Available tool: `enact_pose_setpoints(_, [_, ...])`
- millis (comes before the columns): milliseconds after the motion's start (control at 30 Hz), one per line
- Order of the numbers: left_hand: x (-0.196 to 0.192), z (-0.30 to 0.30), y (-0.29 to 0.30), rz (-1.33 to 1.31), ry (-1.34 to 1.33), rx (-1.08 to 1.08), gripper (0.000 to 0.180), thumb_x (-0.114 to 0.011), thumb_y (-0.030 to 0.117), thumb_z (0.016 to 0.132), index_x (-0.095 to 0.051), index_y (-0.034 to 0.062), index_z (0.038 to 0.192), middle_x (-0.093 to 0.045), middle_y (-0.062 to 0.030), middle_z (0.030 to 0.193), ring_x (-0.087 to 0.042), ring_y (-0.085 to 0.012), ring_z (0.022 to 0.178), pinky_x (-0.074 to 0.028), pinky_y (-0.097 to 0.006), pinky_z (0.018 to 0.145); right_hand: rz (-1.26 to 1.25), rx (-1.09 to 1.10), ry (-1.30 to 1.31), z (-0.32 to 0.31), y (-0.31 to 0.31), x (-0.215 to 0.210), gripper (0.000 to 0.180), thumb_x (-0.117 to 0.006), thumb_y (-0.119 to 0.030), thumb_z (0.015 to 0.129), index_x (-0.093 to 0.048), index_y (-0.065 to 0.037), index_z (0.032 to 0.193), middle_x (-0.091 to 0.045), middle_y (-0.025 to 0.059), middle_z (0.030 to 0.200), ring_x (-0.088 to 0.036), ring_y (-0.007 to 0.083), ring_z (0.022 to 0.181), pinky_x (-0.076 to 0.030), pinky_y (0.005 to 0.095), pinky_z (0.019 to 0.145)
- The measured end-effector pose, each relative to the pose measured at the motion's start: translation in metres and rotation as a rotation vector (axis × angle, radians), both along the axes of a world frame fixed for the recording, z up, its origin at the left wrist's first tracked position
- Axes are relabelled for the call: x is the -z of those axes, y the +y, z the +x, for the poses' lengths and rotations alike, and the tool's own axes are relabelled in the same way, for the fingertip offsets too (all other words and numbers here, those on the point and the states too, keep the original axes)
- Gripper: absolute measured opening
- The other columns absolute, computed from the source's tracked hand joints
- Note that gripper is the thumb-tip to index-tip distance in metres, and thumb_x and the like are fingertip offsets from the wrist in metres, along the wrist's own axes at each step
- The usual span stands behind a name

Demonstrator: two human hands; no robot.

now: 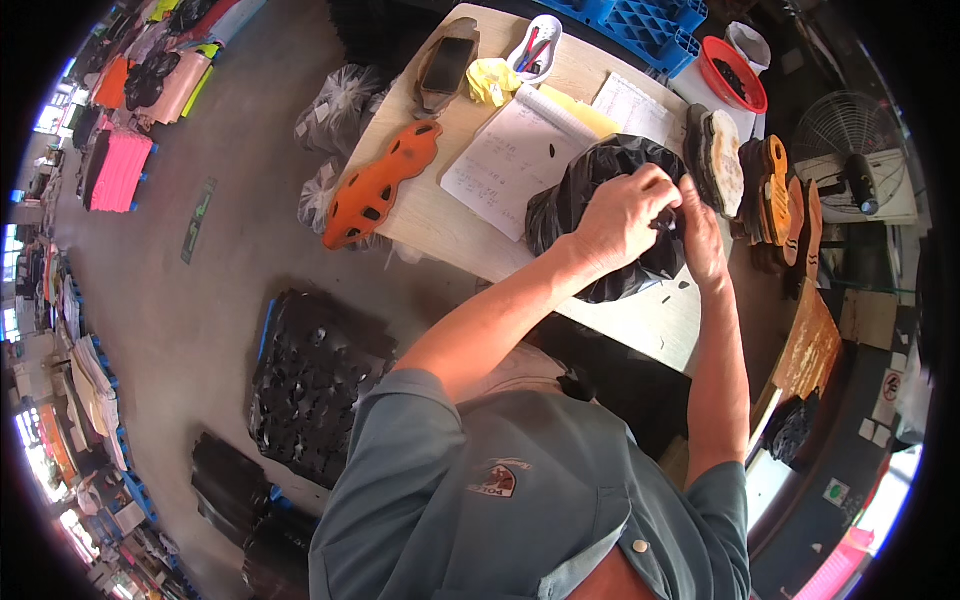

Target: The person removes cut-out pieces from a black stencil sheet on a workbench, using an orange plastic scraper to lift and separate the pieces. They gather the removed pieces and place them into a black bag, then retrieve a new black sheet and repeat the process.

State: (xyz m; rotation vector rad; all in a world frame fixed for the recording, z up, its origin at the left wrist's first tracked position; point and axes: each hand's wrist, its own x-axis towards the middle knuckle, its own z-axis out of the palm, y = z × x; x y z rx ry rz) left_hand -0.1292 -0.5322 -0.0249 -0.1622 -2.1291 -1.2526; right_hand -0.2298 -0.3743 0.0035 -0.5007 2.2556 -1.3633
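A full, round black plastic bag (560,205) stands on the pale wooden table (640,318) right in front of me. My left hand (625,212) is closed at the top of the bag, its fingers bent around gathered plastic. Against the bag's right side, my right hand (703,238) is also closed, thumb and fingers pinching the plastic close to the left hand. The two hands nearly touch. What fills the bag is hidden. Small black scraps (683,285) lie on the table beside it.
Left of the bag are a written notebook (510,160), an orange sole-shaped piece (385,187), a phone (448,65), yellow crumpled paper (492,82) and a white pen tray (536,48). Stacked soles (716,165), a red basin (733,75) and a fan (850,150) stand to the right.
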Motion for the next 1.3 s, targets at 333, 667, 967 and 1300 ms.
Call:
enact_pose_setpoints(333, [-0.005, 0.004, 0.021, -0.162, 0.166, 0.066, 0.065, -0.075, -0.007, 0.072, -0.064, 0.0015, 0.136, -0.055, -0.0159, 0.134, -0.056, -0.0390, 0.125, -0.048, -0.046, 0.114, -0.623, 0.050, -0.460, -0.018, 0.015, 0.004, 0.026, -0.062, -0.024, 0.111, -0.072, -0.002, 0.122, -0.073, 0.0051, 0.115, -0.067, 0.0138, 0.106, -0.054, 0.0312, 0.096])
enact_pose_setpoints(667, [0.052, 0.058, 0.008, -0.237, -0.012, -0.008, 0.023, -0.071, -0.001, 0.091, -0.068, -0.0062, 0.113, -0.061, -0.0196, 0.143, -0.045, -0.0420, 0.148, -0.040, -0.052, 0.123, 0.191, 0.585, 0.128, -0.110, 0.066, 0.082, 0.051, -0.077, -0.042, 0.096, -0.080, 0.007, 0.107, -0.075, 0.0079, 0.091, -0.063, 0.0180, 0.084, -0.052, 0.0353, 0.080])
enact_pose_setpoints(967, [0.011, -0.006, 0.022, 0.034, 0.119, 0.092, 0.010, -0.064, 0.007, 0.101, -0.065, 0.0000, 0.094, -0.061, -0.0242, 0.145, -0.051, -0.0444, 0.143, -0.046, -0.050, 0.117, -0.355, 0.288, 0.071, -0.029, 0.052, -0.019, 0.026, -0.070, -0.024, 0.107, -0.076, -0.002, 0.095, -0.059, -0.0028, 0.076, -0.053, 0.0097, 0.071, -0.043, 0.0262, 0.065])
enact_pose_setpoints(1300, [-0.021, -0.050, 0.044, 1.185, -0.467, 0.181, 0.044, -0.054, 0.046, 0.114, -0.059, 0.0071, 0.093, -0.062, 0.0003, 0.076, -0.056, -0.0083, 0.067, -0.047, -0.028, 0.062, -0.233, 0.481, 0.227, 0.101, 0.076, 0.050, 0.055, -0.070, -0.027, 0.108, -0.054, -0.002, 0.155, -0.065, 0.0051, 0.128, -0.062, 0.0160, 0.117, -0.048, 0.0331, 0.104])
